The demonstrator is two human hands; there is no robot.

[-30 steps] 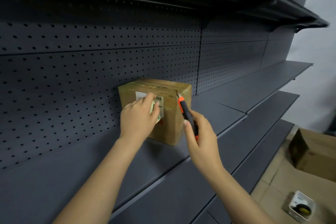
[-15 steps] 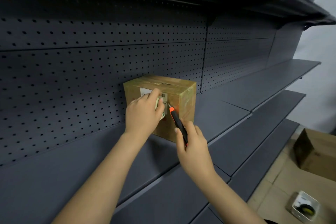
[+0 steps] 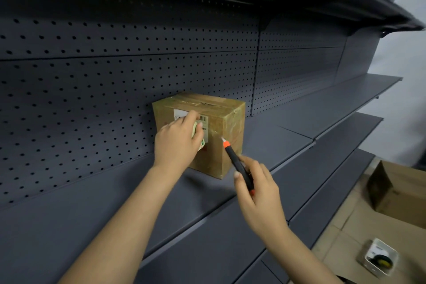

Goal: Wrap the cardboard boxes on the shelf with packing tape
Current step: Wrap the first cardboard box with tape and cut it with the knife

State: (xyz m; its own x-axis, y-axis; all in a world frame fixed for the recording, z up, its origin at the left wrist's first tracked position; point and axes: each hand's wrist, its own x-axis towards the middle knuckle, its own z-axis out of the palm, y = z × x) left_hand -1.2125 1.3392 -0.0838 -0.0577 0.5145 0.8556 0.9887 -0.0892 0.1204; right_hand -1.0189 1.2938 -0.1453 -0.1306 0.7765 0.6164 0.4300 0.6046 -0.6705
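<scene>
Left hand (image 3: 177, 143) fingers clutch tape roll (image 3: 196, 132) against box (image 3: 228, 127); right hand (image 3: 260, 193) fingers grip knife (image 3: 235, 159); likely next, slice tape

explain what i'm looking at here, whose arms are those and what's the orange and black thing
There is no machine here: these are a person's two bare arms. Every picture comes from one wide-angle camera worn on their head, looking forward and down. They stand at a dark metal shelf with a perforated back panel. One cardboard box sits on it. The left hand holds a pale tape roll against the box's front. The right hand grips a utility knife, black with an orange collar, its tip at the box's front beside the roll; whether it touches is hard to tell. On the floor to the right are an open carton and a small white box.
</scene>
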